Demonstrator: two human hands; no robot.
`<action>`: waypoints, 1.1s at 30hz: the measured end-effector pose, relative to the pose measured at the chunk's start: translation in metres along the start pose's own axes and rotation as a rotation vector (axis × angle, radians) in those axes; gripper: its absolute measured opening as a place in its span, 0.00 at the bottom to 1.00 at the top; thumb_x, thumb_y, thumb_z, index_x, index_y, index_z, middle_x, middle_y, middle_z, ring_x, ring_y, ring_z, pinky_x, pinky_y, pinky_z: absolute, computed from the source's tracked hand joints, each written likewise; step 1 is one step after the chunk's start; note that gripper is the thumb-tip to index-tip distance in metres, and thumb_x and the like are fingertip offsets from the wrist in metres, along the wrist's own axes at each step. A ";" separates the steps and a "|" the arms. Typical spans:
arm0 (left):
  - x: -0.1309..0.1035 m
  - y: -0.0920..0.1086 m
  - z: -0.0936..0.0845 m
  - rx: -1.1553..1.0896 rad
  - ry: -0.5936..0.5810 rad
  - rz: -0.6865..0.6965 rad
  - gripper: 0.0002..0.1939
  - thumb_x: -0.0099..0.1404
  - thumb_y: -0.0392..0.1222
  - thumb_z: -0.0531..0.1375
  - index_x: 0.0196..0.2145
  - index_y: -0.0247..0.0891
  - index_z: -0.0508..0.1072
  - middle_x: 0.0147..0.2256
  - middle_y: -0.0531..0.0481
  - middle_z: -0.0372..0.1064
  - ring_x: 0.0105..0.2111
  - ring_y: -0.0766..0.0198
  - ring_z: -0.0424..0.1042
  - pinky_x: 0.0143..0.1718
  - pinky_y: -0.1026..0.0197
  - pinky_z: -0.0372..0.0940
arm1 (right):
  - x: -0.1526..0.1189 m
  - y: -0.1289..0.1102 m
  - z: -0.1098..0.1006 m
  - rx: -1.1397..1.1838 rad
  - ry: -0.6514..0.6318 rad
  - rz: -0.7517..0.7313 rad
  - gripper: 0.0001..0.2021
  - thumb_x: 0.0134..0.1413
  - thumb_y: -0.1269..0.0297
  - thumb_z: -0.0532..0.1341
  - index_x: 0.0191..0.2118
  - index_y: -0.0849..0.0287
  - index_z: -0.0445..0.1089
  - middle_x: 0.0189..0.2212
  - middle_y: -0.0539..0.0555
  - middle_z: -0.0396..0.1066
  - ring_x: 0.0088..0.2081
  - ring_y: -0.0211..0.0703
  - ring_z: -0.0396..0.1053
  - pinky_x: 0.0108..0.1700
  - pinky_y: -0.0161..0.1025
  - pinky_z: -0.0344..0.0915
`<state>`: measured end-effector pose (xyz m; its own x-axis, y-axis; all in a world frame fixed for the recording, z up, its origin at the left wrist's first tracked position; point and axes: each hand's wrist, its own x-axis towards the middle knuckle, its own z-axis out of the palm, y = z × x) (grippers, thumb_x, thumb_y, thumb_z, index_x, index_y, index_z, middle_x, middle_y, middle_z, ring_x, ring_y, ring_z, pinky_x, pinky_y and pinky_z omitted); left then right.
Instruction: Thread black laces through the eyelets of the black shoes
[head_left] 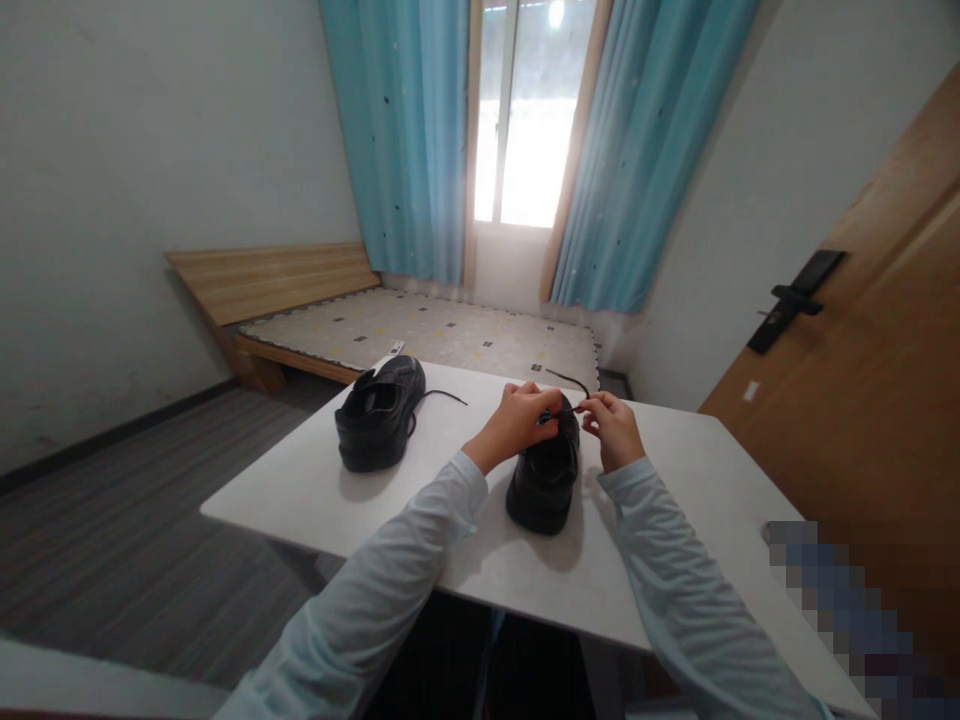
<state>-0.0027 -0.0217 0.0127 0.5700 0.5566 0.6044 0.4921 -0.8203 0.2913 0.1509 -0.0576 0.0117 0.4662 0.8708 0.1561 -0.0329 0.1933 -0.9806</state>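
Note:
A black shoe point(541, 490) stands upright on the white table in front of me, its heel toward me. My left hand point(525, 412) lies over the front of this shoe, its fingers closed on the lacing. To its right, my right hand point(611, 428) pinches a black shoelace point(571, 380), whose free end curves up and left above the fingers. The fingertips of both hands are close together over the shoe. Another black shoe point(379, 415) stands to the left, apart from my hands, with a loose lace point(446, 395) trailing right onto the table.
The white table point(300, 490) spans the space before me. Behind it is a bed point(465, 325) with a patterned mattress, then blue curtains point(409, 140) around a window. A wooden door point(862, 330) with a black handle stands at the right. A pixelated patch covers the lower right.

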 end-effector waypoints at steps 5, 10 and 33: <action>0.000 -0.001 -0.002 0.005 -0.022 0.012 0.06 0.56 0.38 0.58 0.35 0.39 0.69 0.32 0.52 0.69 0.36 0.63 0.67 0.43 0.59 0.52 | 0.000 -0.001 -0.002 -0.006 -0.018 0.033 0.10 0.31 0.62 0.65 0.23 0.59 0.65 0.20 0.46 0.68 0.18 0.29 0.57 0.22 0.31 0.57; 0.001 -0.003 -0.008 -0.113 -0.027 -0.020 0.06 0.57 0.41 0.60 0.34 0.40 0.70 0.32 0.54 0.72 0.36 0.63 0.67 0.44 0.59 0.52 | 0.001 0.001 -0.004 -0.008 -0.061 0.059 0.13 0.31 0.59 0.67 0.24 0.59 0.67 0.22 0.47 0.69 0.19 0.30 0.59 0.22 0.31 0.59; 0.002 -0.022 -0.024 -0.421 -0.105 -0.112 0.15 0.58 0.51 0.58 0.27 0.34 0.71 0.29 0.51 0.68 0.31 0.67 0.66 0.35 0.64 0.60 | 0.003 -0.001 -0.012 0.214 -0.320 0.048 0.16 0.38 0.54 0.69 0.24 0.57 0.63 0.25 0.50 0.74 0.27 0.38 0.72 0.33 0.37 0.69</action>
<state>-0.0278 -0.0057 0.0254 0.6027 0.6374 0.4801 0.2557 -0.7242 0.6404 0.1624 -0.0608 0.0116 0.1614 0.9717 0.1728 -0.2476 0.2093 -0.9460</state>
